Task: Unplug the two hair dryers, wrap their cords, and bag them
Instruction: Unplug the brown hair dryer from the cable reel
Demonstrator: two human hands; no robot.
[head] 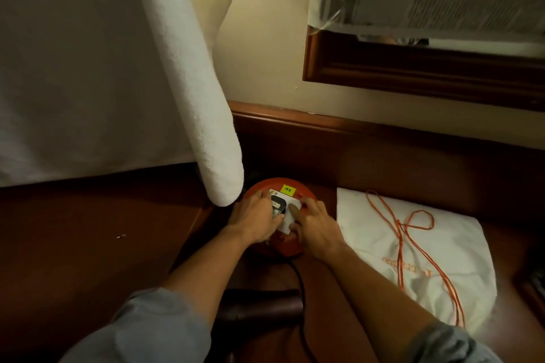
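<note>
Orange plastic forms a round cord reel that is seen from the head camera on a dark wooden desk, close to the raised back ledge; a white socket plate is set into its top, and a small yellow label is stuck at its far edge. A black plug is seated in the plate; the left hand is laid over it with fingers curled round its body, so the plug is held in a closed grasp; the right hand is pressed on the plate just beside it, index finger extended flat and the other fingers bent against the reel, with nothing enclosed. A black cord is seen running from under the reel toward the viewer, past a dark hair dryer that lies on the desk between the forearms, partly hidden by them; the second dryer cannot be made out. A white drawstring bag is laid flat to the right of the reel, well apart from the plug; its orange drawstring is looped loosely across it. A white towel hangs down at the left, its end touching the reel's rim; a wood-framed mirror is fixed on the wall above.
</note>
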